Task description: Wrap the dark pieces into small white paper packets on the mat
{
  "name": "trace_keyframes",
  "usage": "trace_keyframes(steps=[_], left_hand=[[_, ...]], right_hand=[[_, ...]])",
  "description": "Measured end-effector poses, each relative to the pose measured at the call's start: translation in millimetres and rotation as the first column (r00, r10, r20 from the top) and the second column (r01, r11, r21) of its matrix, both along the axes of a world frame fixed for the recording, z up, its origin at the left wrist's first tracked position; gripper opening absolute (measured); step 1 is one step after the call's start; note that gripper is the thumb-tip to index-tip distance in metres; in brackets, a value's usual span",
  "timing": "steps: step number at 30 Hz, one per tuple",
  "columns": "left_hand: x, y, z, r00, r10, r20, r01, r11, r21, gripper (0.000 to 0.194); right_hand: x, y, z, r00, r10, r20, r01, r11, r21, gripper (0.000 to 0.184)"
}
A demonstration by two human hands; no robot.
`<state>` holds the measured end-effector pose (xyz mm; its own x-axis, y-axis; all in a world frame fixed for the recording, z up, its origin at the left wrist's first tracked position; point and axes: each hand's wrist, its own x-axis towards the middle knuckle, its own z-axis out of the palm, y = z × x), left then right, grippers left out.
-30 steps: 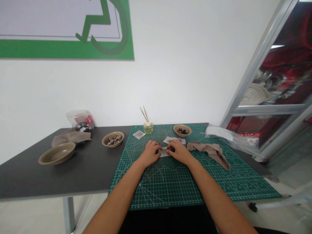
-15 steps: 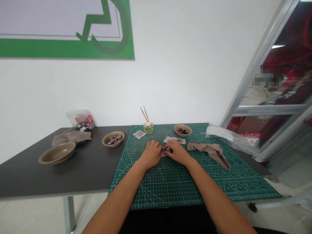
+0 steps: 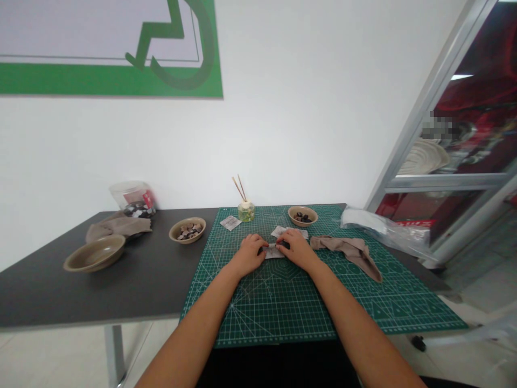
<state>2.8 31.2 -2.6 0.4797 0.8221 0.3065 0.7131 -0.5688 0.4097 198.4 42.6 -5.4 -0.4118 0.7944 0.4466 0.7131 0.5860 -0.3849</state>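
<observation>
On the green cutting mat [image 3: 258, 318], my left hand [image 3: 249, 254] and my right hand [image 3: 296, 249] grip opposite ends of a small printed paper wrapper [image 3: 274, 252]. Both hands have curled fingers, with thumbs and fingertips at the paper's ends. Something small and dark shows under my right fingers; its kind is unclear. More printed papers [image 3: 278, 230] lie just beyond my right hand, partly covered by it. Farther back, a tan bowl [image 3: 291, 218] contains several dark lumps.
Left of the mat stand a bowl of brownish pieces [image 3: 174, 235], a larger bowl [image 3: 95, 254], a cloth [image 3: 117, 227] and a clear jar [image 3: 133, 196]. A reed diffuser [image 3: 246, 211] and another paper [image 3: 230, 222] sit behind. Rightward lie a brown cloth [image 3: 351, 250] and plastic bag [image 3: 383, 229].
My hands have moved apart, the left one slightly leftward and the right one slightly rightward. More of the paper wrapper between them now shows.
</observation>
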Motion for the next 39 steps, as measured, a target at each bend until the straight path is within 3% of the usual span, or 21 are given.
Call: trace_keyframes(steps=[2, 7, 12, 18, 24, 30, 35, 39], left_hand=[[-1, 2, -1.1, 1.0, 0.0, 0.02, 0.001, 1.0, -0.017, 0.022], [-1, 2, -0.9, 1.0, -0.001, 0.013, 0.001, 1.0, -0.015, 0.025], [-1, 1, -0.8, 1.0, 0.003, 0.015, -0.003, 1.0, -0.006, 0.024], [-1, 0, -0.2, 1.0, 0.003, 0.017, -0.003, 1.0, -0.005, 0.025], [-1, 2, -1.2, 1.0, 0.005, 0.008, -0.005, 1.0, -0.016, 0.024], [-1, 1, 0.1, 1.0, 0.002, 0.001, -0.002, 1.0, -0.018, 0.025], [-1, 0, 0.4, 1.0, 0.01, -0.002, -0.01, 1.0, -0.014, 0.026], [-1, 0, 0.7, 1.0, 0.007, -0.007, -0.008, 1.0, -0.011, 0.027]], right_hand=[[2, -1, 0.0, 1.0, -0.015, -0.017, 0.015, 1.0, -0.002, 0.006], [-2, -3, 2.5, 0.992, 0.128, -0.007, -0.128, 0.992, -0.01, 0.008], [1, -1, 1.3, 1.0, -0.003, -0.017, 0.003, 1.0, 0.016, 0.005], [-1, -5, 3.7, 0.987, 0.156, -0.029, -0.157, 0.988, -0.007, 0.007], [-1, 0, 0.8, 1.0, 0.01, -0.008, -0.01, 1.0, 0.011, 0.009], [-3, -4, 3.0, 0.988, 0.152, 0.001, -0.152, 0.988, 0.024, 0.01], [1, 3, -2.1, 1.0, -0.016, -0.003, 0.016, 1.0, 0.025, 0.015], [5, 6, -4.3, 0.998, 0.054, -0.017, -0.054, 0.998, -0.018, 0.015]])
